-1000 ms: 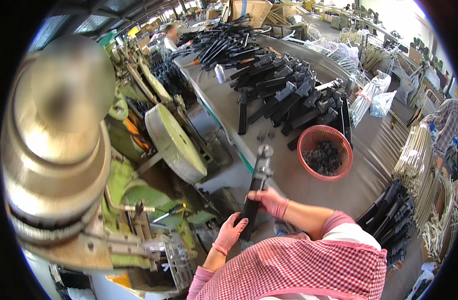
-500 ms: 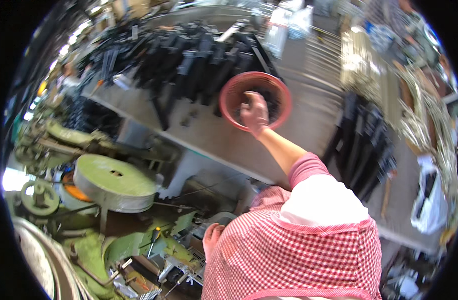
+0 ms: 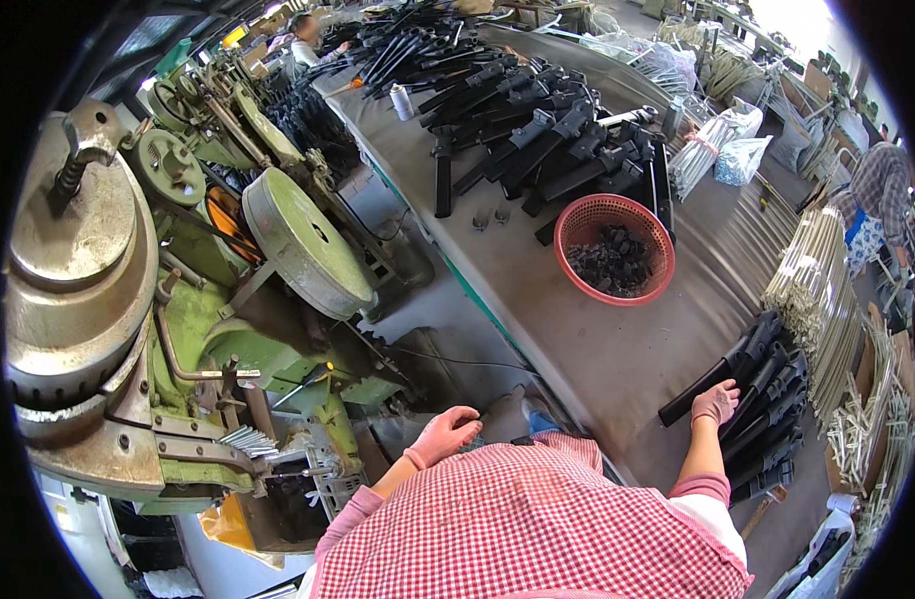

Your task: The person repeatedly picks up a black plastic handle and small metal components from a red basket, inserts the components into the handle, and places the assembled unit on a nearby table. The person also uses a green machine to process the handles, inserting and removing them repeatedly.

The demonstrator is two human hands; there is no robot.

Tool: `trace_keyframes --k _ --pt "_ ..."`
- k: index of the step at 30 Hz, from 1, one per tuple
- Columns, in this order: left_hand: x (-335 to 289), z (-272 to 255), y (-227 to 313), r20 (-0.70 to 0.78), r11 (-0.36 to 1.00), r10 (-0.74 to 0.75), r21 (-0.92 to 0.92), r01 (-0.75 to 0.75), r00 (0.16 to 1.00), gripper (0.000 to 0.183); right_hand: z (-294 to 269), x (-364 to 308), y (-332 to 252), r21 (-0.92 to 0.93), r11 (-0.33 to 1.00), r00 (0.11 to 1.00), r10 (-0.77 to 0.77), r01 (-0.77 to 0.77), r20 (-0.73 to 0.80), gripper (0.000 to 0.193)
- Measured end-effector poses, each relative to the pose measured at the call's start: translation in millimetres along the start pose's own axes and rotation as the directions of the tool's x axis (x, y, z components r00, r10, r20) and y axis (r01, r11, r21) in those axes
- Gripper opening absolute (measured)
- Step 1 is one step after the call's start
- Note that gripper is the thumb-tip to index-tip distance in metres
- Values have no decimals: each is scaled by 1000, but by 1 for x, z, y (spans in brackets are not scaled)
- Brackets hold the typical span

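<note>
My right hand is closed over a black rectangular tube at the near edge of a row of similar black tubes on the workbench. My left hand hovers in front of my red checked apron, its fingers loosely bent and apart from the thumb, with nothing visible in it. Farther along the bench, ahead of my right hand, a red plastic basket holds a heap of small black pieces.
A big pile of black tubes covers the bench's far part, near a spray can. Bundled metal rods lie at right. Green machinery with a round wheel and a heavy metal press stand at left. Another person bends at far right.
My right hand has left the red basket and moved right and nearer, onto a black tube. My left hand shows more fully now. The view has turned.
</note>
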State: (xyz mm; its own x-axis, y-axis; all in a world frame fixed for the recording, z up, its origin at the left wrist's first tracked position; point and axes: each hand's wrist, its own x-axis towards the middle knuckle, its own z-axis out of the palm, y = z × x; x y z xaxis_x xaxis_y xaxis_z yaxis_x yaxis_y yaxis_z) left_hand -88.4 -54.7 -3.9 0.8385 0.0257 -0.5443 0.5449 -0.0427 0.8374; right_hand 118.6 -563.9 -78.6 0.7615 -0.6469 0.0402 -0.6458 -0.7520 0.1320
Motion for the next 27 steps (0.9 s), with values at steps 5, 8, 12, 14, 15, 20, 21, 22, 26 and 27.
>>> trace_keyframes --k 5,8,12,14,15,20,21,22,26,27 --pt "9 4 -6 118 999 22 23 -25 993 31 -4 26 -13 -6 973 966 232 -232 114 62" --pt "10 2 -3 60 998 58 -6 -58 997 28 -4 41 -16 325 885 932 258 -333 253 56" --pt "13 4 27 -15 975 177 140 -173 984 24 -2 28 -52 967 175 983 31 -186 183 21" --pt "24 5 56 -3 961 243 138 -240 970 24 -8 -7 -86 979 -191 994 -93 -76 59 24" --pt "34 6 73 22 946 310 92 -310 951 24 -14 -34 -107 945 -312 991 -115 -99 66 30" --pt "99 15 152 -127 812 418 -393 -432 900 33 -82 -191 -176 993 -119 735 -676 -26 -61 44" --pt "113 16 163 -238 782 407 -409 -471 882 33 -93 -218 -181 981 -150 596 -802 -124 -48 44" --pt "124 14 172 -334 729 430 -419 -540 839 33 -102 -236 -190 997 -40 491 -868 73 -71 48" --pt "134 -44 176 -415 562 19 -748 -353 910 34 -103 -217 -275 983 -74 121 -991 -166 -54 45" --pt "131 -60 169 -352 492 -3 -815 -305 936 38 -98 -194 -319 963 -21 95 -995 -269 5 44"
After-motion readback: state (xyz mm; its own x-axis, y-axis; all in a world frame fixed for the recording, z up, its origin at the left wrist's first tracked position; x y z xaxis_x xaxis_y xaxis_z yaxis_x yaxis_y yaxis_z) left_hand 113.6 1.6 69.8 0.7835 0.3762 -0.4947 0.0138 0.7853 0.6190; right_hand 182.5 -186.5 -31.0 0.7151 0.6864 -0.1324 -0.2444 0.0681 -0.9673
